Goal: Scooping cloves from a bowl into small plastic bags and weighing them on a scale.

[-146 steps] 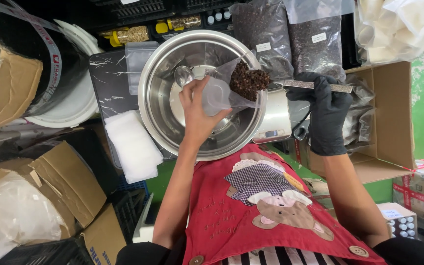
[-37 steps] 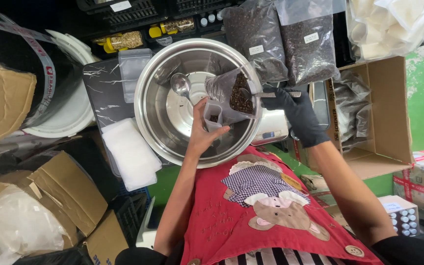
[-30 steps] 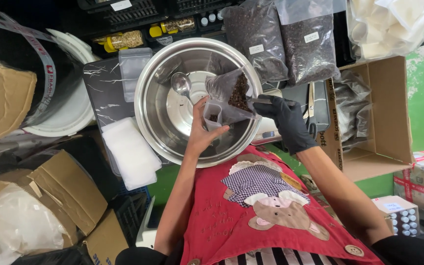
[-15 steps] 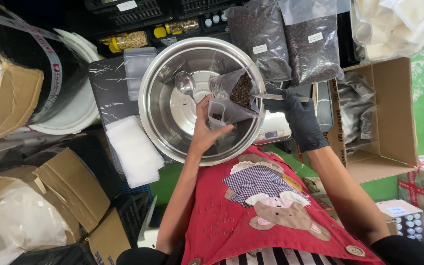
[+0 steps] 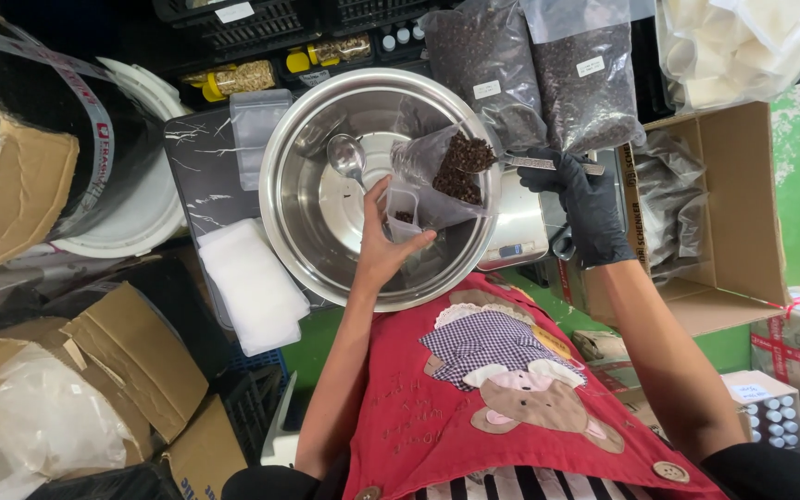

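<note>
The right hand (image 5: 588, 208), in a black glove, has come back over the small clear bag (image 5: 432, 181). A moment ago it was pulled away to the side. Now its fingers are closed tight on a thin metal scoop (image 5: 520, 162), and the scoop is piled high with dark, crumbly bits (image 5: 468, 153). The pile sits right at the bag's open mouth, so another helping looks ready to go in.

The bare left hand (image 5: 383, 248) is clamped on the bag from below and holds it open and tilted. Some dark bits already lie inside it. The bag is thin, shiny and crinkly.

Under both hands is a big round metal bowl (image 5: 300, 208), smooth and bright. A shiny spoon (image 5: 347, 156) rests in it, just beyond the left hand. Past the right hand stand two fat bags (image 5: 530, 79) of the same dark stuff.
</note>
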